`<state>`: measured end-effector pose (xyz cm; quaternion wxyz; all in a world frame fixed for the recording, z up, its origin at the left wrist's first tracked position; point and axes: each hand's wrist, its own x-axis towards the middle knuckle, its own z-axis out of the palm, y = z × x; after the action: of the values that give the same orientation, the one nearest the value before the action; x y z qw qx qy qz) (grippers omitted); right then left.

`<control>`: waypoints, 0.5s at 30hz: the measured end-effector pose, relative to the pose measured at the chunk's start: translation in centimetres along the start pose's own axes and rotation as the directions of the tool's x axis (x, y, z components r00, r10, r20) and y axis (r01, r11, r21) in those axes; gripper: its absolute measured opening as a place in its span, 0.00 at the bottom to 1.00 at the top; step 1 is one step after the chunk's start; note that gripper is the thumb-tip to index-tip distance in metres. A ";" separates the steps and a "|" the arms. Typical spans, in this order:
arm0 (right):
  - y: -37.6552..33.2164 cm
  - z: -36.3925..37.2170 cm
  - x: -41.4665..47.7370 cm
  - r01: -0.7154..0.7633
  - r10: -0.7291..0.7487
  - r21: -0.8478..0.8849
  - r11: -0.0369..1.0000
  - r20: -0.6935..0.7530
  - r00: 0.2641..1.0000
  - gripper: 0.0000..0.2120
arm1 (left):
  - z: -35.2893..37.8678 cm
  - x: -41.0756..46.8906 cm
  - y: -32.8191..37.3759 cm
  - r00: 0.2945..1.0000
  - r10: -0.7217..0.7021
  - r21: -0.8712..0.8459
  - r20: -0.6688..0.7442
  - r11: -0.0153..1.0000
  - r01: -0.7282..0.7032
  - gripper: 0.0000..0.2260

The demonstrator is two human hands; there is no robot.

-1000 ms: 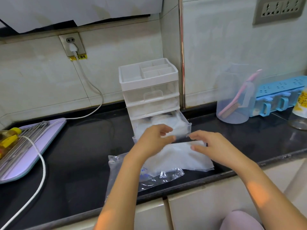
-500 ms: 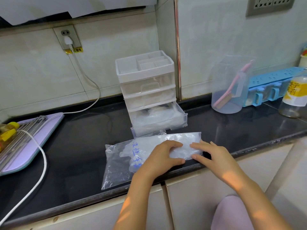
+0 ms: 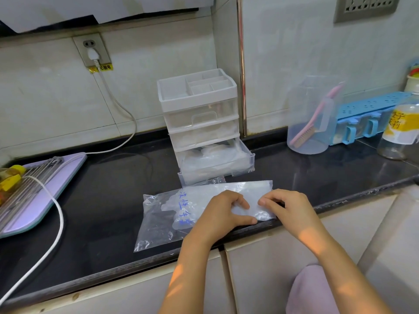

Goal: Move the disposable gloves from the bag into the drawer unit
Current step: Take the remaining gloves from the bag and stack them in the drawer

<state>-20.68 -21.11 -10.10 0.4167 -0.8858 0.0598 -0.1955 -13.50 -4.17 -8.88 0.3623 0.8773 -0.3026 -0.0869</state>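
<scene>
A clear plastic bag (image 3: 167,214) with blue writing lies flat on the black counter near its front edge. Whitish disposable gloves (image 3: 240,189) show through its right half. My left hand (image 3: 224,214) and my right hand (image 3: 292,207) sit side by side on the bag's right end, fingers curled, pinching the plastic there. Just behind the bag stands the white and clear drawer unit (image 3: 199,109). Its bottom drawer (image 3: 248,158) is pulled out, with a heap of gloves (image 3: 210,157) inside. The two upper drawers are closed.
A clear jug (image 3: 308,123) with a pink brush, a blue box (image 3: 371,112) and a labelled jar (image 3: 399,132) stand at the right. A lilac board (image 3: 43,205) with metal rods lies at the left. A white cable (image 3: 59,218) crosses it.
Both hands have come back from the open drawer to the bag at the counter's front edge. They now pinch the bag's right end closer together than half a second ago.
</scene>
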 end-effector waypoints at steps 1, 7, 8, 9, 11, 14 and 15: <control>0.0 0.0 0.0 -0.002 0.002 0.010 1.000 0.008 1.000 0.05 | 0.1 0.1 0.1 1.000 0.010 0.017 -0.009 1.000 -0.010 0.09; 0.3 -0.3 -0.2 -0.031 0.028 0.152 0.988 0.023 0.999 0.07 | 0.4 0.2 0.2 0.998 0.001 -0.035 -0.058 0.999 -0.003 0.04; 0.4 -0.4 -0.3 -0.034 0.029 0.164 0.986 0.028 0.999 0.09 | 0.4 0.2 0.1 0.998 -0.014 -0.073 -0.056 0.997 0.010 0.04; 0.6 -0.4 -0.3 -0.033 0.028 0.169 0.985 0.032 0.999 0.13 | 0.5 0.3 0.1 0.998 -0.026 -0.104 -0.054 0.994 0.021 0.05; 0.9 -0.5 -0.4 -0.044 0.035 0.175 0.984 0.053 0.998 0.21 | 0.4 0.3 0.1 0.997 -0.048 -0.152 -0.053 0.988 0.040 0.08; 0.9 -0.6 -0.4 -0.043 0.022 0.188 0.981 0.110 0.994 0.26 | 0.3 0.3 0.3 0.996 -0.066 -0.250 -0.065 0.967 0.048 0.06; 0.8 -0.7 -0.4 -0.025 0.002 0.184 0.983 0.123 0.992 0.26 | 0.2 0.3 0.2 0.995 -0.064 -0.269 -0.072 0.962 0.042 0.05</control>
<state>-21.25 -22.04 -10.47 0.5012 -0.8532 0.0216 -0.1426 -13.40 -4.57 -8.86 0.4865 0.8311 -0.2497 -0.1013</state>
